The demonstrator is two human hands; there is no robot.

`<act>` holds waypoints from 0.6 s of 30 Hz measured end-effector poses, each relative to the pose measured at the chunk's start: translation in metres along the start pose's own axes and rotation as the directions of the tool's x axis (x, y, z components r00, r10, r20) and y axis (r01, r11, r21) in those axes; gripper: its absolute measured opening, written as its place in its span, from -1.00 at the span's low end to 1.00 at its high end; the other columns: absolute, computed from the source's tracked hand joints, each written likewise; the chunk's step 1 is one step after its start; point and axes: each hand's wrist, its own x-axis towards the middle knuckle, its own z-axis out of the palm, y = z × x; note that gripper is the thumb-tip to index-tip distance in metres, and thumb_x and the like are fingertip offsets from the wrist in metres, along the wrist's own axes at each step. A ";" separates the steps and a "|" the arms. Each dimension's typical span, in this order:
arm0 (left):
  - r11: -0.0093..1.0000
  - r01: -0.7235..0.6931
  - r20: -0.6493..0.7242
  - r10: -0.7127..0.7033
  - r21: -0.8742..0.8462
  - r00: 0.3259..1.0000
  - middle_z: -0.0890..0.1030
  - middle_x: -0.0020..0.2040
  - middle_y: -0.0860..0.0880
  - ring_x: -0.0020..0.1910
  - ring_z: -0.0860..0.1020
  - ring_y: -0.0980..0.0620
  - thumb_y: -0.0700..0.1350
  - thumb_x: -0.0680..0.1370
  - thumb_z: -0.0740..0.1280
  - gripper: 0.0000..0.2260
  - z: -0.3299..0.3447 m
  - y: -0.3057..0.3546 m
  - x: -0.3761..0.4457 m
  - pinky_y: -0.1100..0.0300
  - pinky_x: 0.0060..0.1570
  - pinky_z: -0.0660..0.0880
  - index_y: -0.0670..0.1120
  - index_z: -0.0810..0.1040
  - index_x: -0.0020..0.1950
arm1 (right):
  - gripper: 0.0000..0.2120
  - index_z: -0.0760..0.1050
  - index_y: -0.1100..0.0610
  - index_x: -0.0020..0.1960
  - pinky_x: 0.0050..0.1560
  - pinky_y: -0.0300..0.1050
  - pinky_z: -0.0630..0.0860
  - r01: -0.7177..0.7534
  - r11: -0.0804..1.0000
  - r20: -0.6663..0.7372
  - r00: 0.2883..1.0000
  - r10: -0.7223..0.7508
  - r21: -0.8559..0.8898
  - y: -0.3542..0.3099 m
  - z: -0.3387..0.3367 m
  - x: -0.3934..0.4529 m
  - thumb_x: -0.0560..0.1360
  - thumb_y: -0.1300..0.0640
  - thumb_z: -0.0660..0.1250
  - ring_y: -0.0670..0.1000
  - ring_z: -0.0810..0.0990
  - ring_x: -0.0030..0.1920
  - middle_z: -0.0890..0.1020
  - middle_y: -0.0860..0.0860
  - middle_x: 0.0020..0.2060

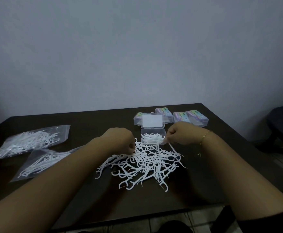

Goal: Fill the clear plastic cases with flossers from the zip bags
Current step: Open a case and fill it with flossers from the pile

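A loose pile of white flossers (147, 167) lies in the middle of the dark table. Behind it an open clear plastic case (152, 132) holds several flossers, its lid (152, 121) folded back. My left hand (120, 140) reaches into the far left of the pile, fingers curled down and pinching flossers. At the case's right front corner my right hand (179, 133) pinches a flosser with curled fingers. Two zip bags with flossers lie at the left: one farther back (30, 142), one nearer (41, 162).
Several shut clear cases with coloured labels (191, 117) stand behind the open case at the back right. The dark table (87, 199) ends close to me. A dark chair (281, 125) stands off the right side. A grey wall rises behind.
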 end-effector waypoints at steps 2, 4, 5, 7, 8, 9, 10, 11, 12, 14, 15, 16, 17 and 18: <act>1.000 -0.002 -0.056 0.002 0.000 0.998 0.62 -0.02 0.05 -0.07 0.59 0.03 0.02 0.52 0.29 -0.83 0.000 -0.003 0.000 0.12 -0.12 0.57 0.05 0.66 -0.02 | -0.79 0.58 0.11 -0.13 -0.25 -0.33 0.34 0.002 1.000 -0.028 1.000 -0.002 0.006 0.001 -0.003 0.000 0.56 0.02 0.27 -0.07 0.48 -0.17 0.57 -0.03 -0.22; 0.999 -0.009 -0.114 0.004 -0.049 0.993 0.63 -0.04 0.03 -0.07 0.60 0.02 0.00 0.52 0.26 -0.81 0.000 -0.005 0.000 0.11 -0.14 0.58 0.02 0.67 -0.04 | -0.75 0.61 0.16 -0.01 -0.20 -0.33 0.37 -0.003 1.000 -0.049 0.999 0.004 0.018 0.002 -0.005 -0.001 0.56 0.01 0.26 -0.03 0.51 -0.10 0.61 0.01 -0.14; 0.996 -0.013 -0.131 0.001 -0.093 0.991 0.63 -0.07 0.05 -0.08 0.60 0.03 0.01 0.54 0.26 -0.80 -0.002 -0.005 -0.001 0.10 -0.14 0.59 0.03 0.67 -0.04 | -0.73 0.61 0.17 0.02 -0.17 -0.30 0.38 -0.004 1.000 -0.062 0.998 0.005 0.022 0.002 -0.006 0.000 0.56 0.00 0.25 -0.01 0.52 -0.07 0.62 0.03 -0.10; 0.974 -0.016 -0.154 -0.020 -0.226 0.988 0.60 -0.12 0.12 -0.11 0.61 0.06 0.02 0.56 0.28 -0.82 -0.006 -0.004 -0.003 0.12 -0.11 0.59 0.05 0.67 0.01 | -0.72 0.61 0.16 0.04 -0.12 -0.26 0.39 0.007 0.999 -0.082 0.997 -0.004 0.033 0.002 -0.008 0.000 0.57 -0.01 0.24 0.00 0.53 -0.05 0.62 0.04 -0.08; 0.949 -0.012 -0.164 -0.042 -0.314 0.986 0.60 -0.13 0.14 -0.12 0.61 0.06 0.02 0.56 0.30 -0.83 -0.007 -0.004 -0.002 0.10 -0.08 0.59 0.05 0.67 0.03 | -0.72 0.61 0.15 0.03 -0.14 -0.27 0.38 0.014 0.999 -0.089 0.996 -0.010 0.044 0.002 -0.008 0.000 0.57 -0.01 0.23 -0.02 0.52 -0.07 0.62 0.02 -0.11; 0.913 -0.006 -0.171 -0.070 -0.409 0.983 0.62 -0.13 0.14 -0.12 0.62 0.04 0.01 0.56 0.32 -0.84 -0.007 -0.003 -0.002 0.07 -0.06 0.60 0.03 0.67 0.04 | -0.73 0.61 0.15 0.02 -0.17 -0.29 0.37 0.022 0.998 -0.094 0.995 -0.016 0.055 0.002 -0.008 0.000 0.57 -0.01 0.23 -0.04 0.50 -0.11 0.60 -0.02 -0.16; 0.869 -0.001 -0.176 -0.099 -0.495 0.979 0.64 -0.13 0.14 -0.10 0.63 0.01 0.01 0.55 0.33 -0.85 -0.007 -0.002 -0.002 0.05 -0.05 0.60 0.02 0.67 0.02 | -0.73 0.61 0.14 -0.01 -0.21 -0.30 0.35 0.029 0.997 -0.102 0.995 -0.022 0.065 0.002 -0.008 0.000 0.57 -0.02 0.24 -0.07 0.48 -0.15 0.57 -0.07 -0.22; 0.831 0.006 -0.179 -0.128 -0.556 0.975 0.64 -0.14 0.15 -0.09 0.63 -0.01 0.00 0.55 0.34 -0.86 -0.007 -0.002 -0.002 0.04 -0.04 0.60 0.02 0.67 0.00 | -0.74 0.61 0.13 -0.02 -0.23 -0.30 0.33 0.037 0.996 -0.111 0.993 -0.028 0.078 0.002 -0.008 0.000 0.57 -0.03 0.25 -0.10 0.46 -0.18 0.54 -0.10 -0.25; 0.805 0.011 -0.185 -0.150 -0.593 0.971 0.62 -0.17 0.16 -0.08 0.63 -0.01 -0.01 0.54 0.35 -0.88 -0.007 -0.001 -0.002 0.06 -0.04 0.60 0.02 0.67 -0.02 | -0.74 0.61 0.12 -0.03 -0.22 -0.30 0.33 0.044 0.994 -0.120 0.992 -0.032 0.101 0.002 -0.007 0.001 0.56 -0.03 0.26 -0.11 0.46 -0.19 0.53 -0.11 -0.26; 0.760 0.014 -0.188 -0.177 -0.649 0.966 0.63 -0.20 0.15 -0.17 0.63 0.09 -0.02 0.53 0.38 -0.90 -0.007 0.001 -0.001 0.20 -0.15 0.58 0.02 0.68 -0.06 | -0.77 0.61 0.11 -0.04 -0.18 -0.30 0.36 0.055 0.982 -0.132 0.991 -0.032 0.179 0.003 -0.005 0.001 0.55 -0.03 0.28 -0.10 0.47 -0.15 0.55 -0.12 -0.24; 0.725 0.004 -0.185 -0.180 -0.688 0.966 0.65 -0.20 0.12 -0.30 0.59 0.17 -0.02 0.52 0.39 -0.90 -0.007 0.003 -0.001 0.29 -0.29 0.53 0.01 0.68 -0.06 | -0.79 0.61 0.10 -0.05 -0.16 -0.30 0.38 0.061 0.974 -0.136 0.990 -0.031 0.220 0.003 -0.004 0.001 0.55 -0.01 0.29 -0.09 0.48 -0.13 0.56 -0.11 -0.24; 0.681 -0.006 -0.178 -0.183 -0.732 0.967 0.66 -0.22 0.10 -0.45 0.51 0.23 -0.02 0.51 0.40 -0.89 -0.007 0.005 -0.001 0.37 -0.41 0.45 -0.01 0.69 -0.07 | -0.81 0.61 0.09 -0.06 -0.16 -0.30 0.38 0.064 0.965 -0.138 0.990 -0.030 0.254 0.003 -0.003 0.001 0.54 0.00 0.30 -0.09 0.48 -0.13 0.56 -0.11 -0.24; 0.633 -0.010 -0.169 -0.192 -0.774 0.967 0.66 -0.27 0.09 -0.53 0.42 0.23 -0.02 0.50 0.41 -0.89 -0.007 0.007 -0.001 0.39 -0.49 0.38 -0.02 0.69 -0.08 | -0.83 0.61 0.09 -0.08 -0.18 -0.29 0.38 0.065 0.957 -0.139 0.990 -0.026 0.283 0.003 -0.003 0.001 0.54 0.02 0.30 -0.10 0.48 -0.15 0.57 -0.10 -0.24; 0.584 -0.009 -0.159 -0.206 -0.812 0.966 0.65 -0.33 0.10 -0.54 0.37 0.22 -0.01 0.49 0.42 -0.89 -0.007 0.009 -0.001 0.40 -0.51 0.35 -0.02 0.69 -0.10 | -0.84 0.61 0.09 -0.08 -0.20 -0.29 0.38 0.062 0.951 -0.138 0.990 -0.021 0.304 0.002 -0.001 0.002 0.54 0.03 0.31 -0.10 0.48 -0.16 0.57 -0.09 -0.24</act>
